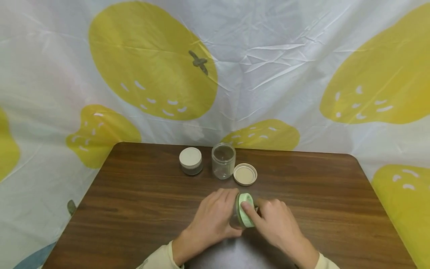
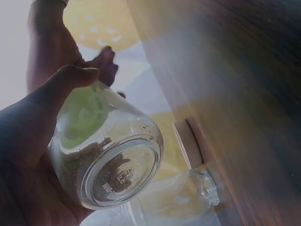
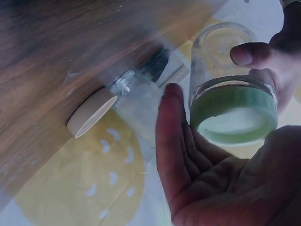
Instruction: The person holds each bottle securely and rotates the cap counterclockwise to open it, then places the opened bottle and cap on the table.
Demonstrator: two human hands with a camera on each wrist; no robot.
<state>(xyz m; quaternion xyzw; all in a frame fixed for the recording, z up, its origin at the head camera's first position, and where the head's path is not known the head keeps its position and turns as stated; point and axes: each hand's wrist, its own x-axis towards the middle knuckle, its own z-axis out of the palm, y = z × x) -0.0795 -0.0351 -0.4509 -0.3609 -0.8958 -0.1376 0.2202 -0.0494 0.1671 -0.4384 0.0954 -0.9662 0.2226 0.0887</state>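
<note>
My left hand [image 1: 216,209] grips a clear glass jar [image 2: 127,127], tipped on its side with its base to the left. A light green lid [image 3: 235,106] with a pale top sits on the jar's mouth, turned towards my right hand [image 1: 277,220]. The right thumb lies over the lid's rim in the head view. In the right wrist view, the right fingers [image 3: 171,132] reach along the opposite side of the lid, leaving its face uncovered.
Toward the back of the brown wooden table [image 1: 141,209] stand a low jar with a white lid [image 1: 190,157] and a taller clear jar without a lid [image 1: 223,161]. A cream lid [image 1: 245,175] lies beside it. A lemon-print cloth [image 1: 268,74] hangs behind.
</note>
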